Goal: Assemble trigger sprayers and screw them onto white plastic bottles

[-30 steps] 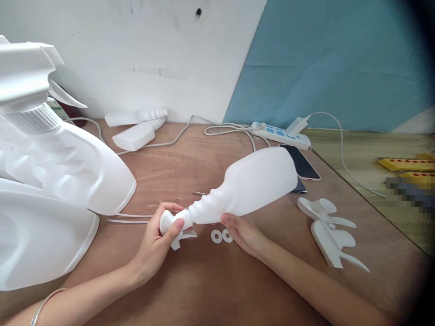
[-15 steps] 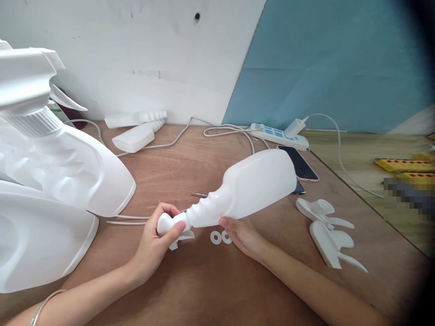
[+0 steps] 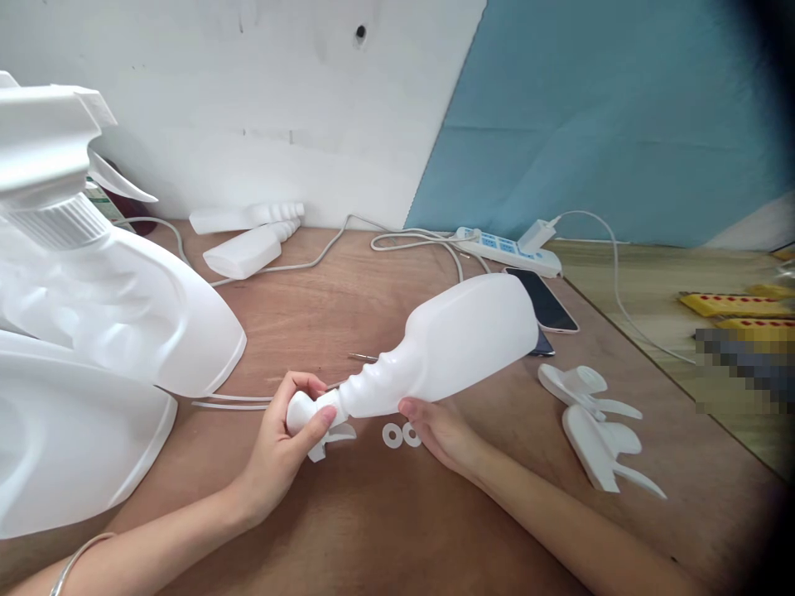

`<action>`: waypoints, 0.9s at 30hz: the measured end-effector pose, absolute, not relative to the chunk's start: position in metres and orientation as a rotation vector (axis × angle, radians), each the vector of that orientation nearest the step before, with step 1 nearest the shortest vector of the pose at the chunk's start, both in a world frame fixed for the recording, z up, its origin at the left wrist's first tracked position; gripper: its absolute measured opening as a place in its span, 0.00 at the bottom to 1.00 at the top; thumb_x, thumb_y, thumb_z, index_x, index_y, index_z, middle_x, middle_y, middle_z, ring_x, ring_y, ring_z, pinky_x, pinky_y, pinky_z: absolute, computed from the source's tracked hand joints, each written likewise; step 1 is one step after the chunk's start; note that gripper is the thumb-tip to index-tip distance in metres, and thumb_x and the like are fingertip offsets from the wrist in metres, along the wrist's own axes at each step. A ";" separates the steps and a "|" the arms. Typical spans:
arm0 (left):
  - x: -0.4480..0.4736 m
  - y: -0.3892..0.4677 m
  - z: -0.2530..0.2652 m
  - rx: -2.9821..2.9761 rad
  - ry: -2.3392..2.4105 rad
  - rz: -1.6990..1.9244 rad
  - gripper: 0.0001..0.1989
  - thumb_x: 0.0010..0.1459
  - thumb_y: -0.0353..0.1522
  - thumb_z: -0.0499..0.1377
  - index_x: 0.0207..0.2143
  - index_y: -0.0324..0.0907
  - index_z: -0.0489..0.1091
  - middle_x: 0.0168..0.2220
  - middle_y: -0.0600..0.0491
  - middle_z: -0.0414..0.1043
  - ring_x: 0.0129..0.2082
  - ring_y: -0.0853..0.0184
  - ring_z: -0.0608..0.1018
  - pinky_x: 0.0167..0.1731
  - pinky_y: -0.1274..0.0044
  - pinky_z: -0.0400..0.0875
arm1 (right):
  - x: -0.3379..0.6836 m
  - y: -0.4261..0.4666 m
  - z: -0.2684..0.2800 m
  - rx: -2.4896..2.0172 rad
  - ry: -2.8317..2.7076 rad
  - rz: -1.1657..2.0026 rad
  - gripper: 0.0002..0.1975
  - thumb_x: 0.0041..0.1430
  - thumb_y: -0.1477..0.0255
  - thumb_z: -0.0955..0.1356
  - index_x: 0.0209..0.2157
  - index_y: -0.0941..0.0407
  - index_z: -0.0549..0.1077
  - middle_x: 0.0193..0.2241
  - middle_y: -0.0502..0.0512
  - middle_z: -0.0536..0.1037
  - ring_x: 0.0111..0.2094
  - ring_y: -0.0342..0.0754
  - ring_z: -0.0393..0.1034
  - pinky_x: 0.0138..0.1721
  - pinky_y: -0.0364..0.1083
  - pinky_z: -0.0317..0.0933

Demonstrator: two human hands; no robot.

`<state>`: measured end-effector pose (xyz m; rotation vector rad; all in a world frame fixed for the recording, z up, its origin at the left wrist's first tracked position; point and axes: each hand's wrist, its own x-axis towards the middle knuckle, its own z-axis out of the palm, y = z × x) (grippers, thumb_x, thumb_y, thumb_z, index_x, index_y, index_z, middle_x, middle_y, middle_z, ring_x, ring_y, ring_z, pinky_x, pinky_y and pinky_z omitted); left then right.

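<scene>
A white spray bottle [image 3: 472, 335] lies tilted in the air above the table, its base up to the right and its neck down to the left. My left hand [image 3: 282, 443] is closed around the white trigger spray head [image 3: 301, 412] at the neck, thumb on the collar. The trigger points down toward me. My right hand [image 3: 440, 430] grips the bottle body from below, thumb on its near side and the other fingers hidden. Two flat white ring washers [image 3: 392, 435] lie on the table beside my right fingers. Thin white tubes [image 3: 233, 403] lie left of the spray head.
Large white spray bottles [image 3: 155, 306] stand at the left. Two smaller bottles [image 3: 245, 252] lie at the back. Two loose spray heads [image 3: 599, 447] lie at the right, near a phone [image 3: 546, 302] and a power strip [image 3: 497, 248] with cables. A thin metal tool [image 3: 361, 357] lies behind the bottle.
Both hands keep hold of the bottle and spray head in nearly the same pose. The whole view has shifted slightly; the trigger under the left hand sits at a slightly different angle.
</scene>
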<state>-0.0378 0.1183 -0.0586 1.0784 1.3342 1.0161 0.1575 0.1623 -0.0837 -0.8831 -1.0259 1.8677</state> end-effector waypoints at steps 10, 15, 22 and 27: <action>-0.039 0.115 -0.060 1.016 1.284 0.985 0.16 0.54 0.43 0.52 0.41 0.44 0.56 0.24 0.58 0.63 0.21 0.71 0.69 0.20 0.81 0.64 | 0.155 0.162 -0.082 -0.901 -1.030 1.859 0.25 0.42 0.66 0.72 0.45 0.51 0.69 0.39 0.53 0.77 0.49 0.53 0.64 0.52 0.54 0.56; -0.036 0.115 -0.061 1.061 1.357 1.069 0.17 0.49 0.40 0.58 0.39 0.44 0.58 0.31 0.57 0.63 0.22 0.74 0.68 0.21 0.83 0.65 | 0.155 0.162 -0.081 -0.914 -1.022 1.865 0.24 0.42 0.65 0.72 0.44 0.51 0.70 0.38 0.53 0.77 0.49 0.53 0.65 0.52 0.54 0.55; -0.037 0.116 -0.060 1.016 1.302 1.006 0.15 0.55 0.43 0.52 0.41 0.44 0.57 0.27 0.57 0.64 0.23 0.72 0.70 0.21 0.82 0.63 | 0.156 0.162 -0.083 -0.904 -1.066 1.837 0.23 0.43 0.67 0.72 0.45 0.50 0.70 0.38 0.53 0.77 0.50 0.53 0.64 0.51 0.54 0.56; -0.035 0.116 -0.059 1.100 1.369 1.045 0.16 0.49 0.39 0.59 0.38 0.44 0.59 0.32 0.57 0.64 0.26 0.72 0.70 0.23 0.82 0.64 | 0.156 0.162 -0.080 -0.914 -1.076 1.831 0.23 0.43 0.66 0.71 0.44 0.50 0.70 0.38 0.53 0.77 0.49 0.53 0.65 0.51 0.54 0.56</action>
